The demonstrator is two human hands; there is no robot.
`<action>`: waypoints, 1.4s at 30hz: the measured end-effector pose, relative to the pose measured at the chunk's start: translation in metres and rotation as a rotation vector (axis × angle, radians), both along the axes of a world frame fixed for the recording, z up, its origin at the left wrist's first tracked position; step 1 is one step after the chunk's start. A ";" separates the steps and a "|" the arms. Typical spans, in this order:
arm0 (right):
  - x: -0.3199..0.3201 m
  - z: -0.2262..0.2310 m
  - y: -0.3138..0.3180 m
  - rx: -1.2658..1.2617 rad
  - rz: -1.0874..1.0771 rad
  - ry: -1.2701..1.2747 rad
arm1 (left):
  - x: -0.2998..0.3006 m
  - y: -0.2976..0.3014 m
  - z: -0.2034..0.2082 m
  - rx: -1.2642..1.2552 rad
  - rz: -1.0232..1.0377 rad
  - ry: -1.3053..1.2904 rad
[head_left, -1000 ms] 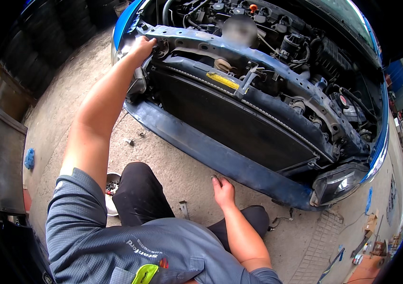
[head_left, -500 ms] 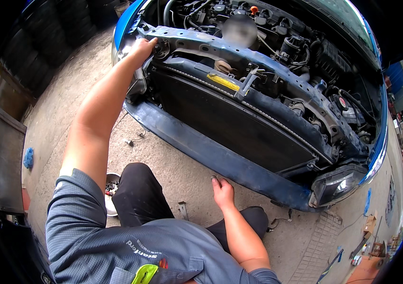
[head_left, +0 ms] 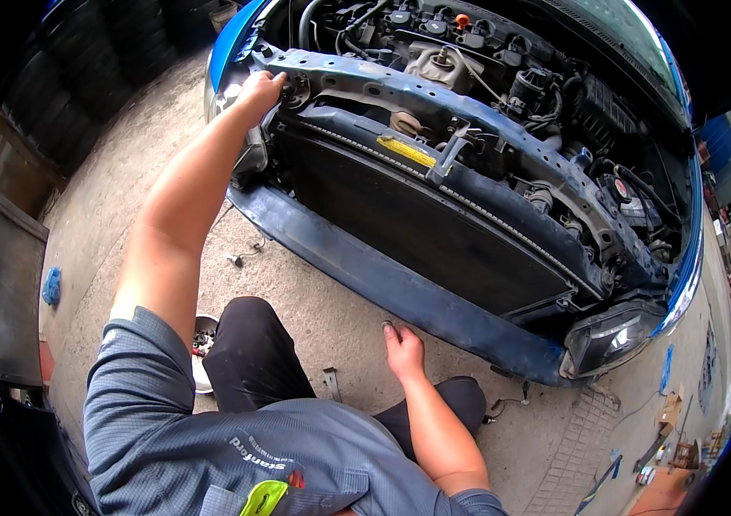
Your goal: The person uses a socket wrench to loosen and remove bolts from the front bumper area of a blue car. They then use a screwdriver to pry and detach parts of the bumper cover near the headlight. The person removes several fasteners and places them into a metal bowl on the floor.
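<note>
A blue car with its front bumper off fills the upper half; its black radiator [head_left: 434,228] and blue upper crossmember [head_left: 434,107] are exposed. My left hand [head_left: 260,89] reaches up to the crossmember's left end and rests against it beside the left headlight opening; whether it grips anything is hidden. My right hand [head_left: 402,347] is pressed on the concrete floor just below the blue lower beam [head_left: 382,284], fingers spread, holding nothing. My knees in black trousers [head_left: 249,353] are on the ground.
A small metal bowl of fasteners [head_left: 204,342] sits on the floor by my left knee. A flat metal bracket [head_left: 332,383] lies between my knees. Loose clips [head_left: 241,256] lie under the beam. Stacked tyres [head_left: 82,77] stand at left, the right headlight [head_left: 610,335] remains fitted.
</note>
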State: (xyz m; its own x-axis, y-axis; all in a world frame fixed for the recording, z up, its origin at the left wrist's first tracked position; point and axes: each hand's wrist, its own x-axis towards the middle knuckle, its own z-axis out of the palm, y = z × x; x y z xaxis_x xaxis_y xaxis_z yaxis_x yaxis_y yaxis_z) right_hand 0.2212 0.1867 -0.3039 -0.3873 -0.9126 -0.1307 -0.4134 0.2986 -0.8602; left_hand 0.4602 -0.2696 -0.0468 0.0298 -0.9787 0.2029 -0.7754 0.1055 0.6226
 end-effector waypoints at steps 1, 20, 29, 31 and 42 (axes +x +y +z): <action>0.000 0.000 0.000 -0.001 -0.003 0.000 | -0.001 0.001 0.002 0.024 -0.004 0.036; -0.003 -0.001 0.000 0.044 -0.011 0.002 | -0.003 0.010 0.009 0.057 0.005 0.082; -0.002 -0.004 0.001 0.010 -0.016 0.000 | -0.003 0.010 0.007 -0.059 0.050 0.042; -0.002 -0.005 0.001 -0.002 -0.017 -0.002 | -0.001 0.010 0.012 0.024 0.047 0.047; -0.001 0.000 -0.001 0.000 -0.008 0.012 | -0.003 0.012 0.007 0.009 0.050 0.112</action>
State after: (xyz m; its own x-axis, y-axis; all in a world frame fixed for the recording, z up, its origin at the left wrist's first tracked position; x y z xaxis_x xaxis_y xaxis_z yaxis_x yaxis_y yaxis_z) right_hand 0.2202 0.1860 -0.3039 -0.3958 -0.9096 -0.1262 -0.4215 0.3020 -0.8551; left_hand 0.4573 -0.2572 -0.0399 0.1006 -0.9772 0.1872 -0.7051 0.0627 0.7063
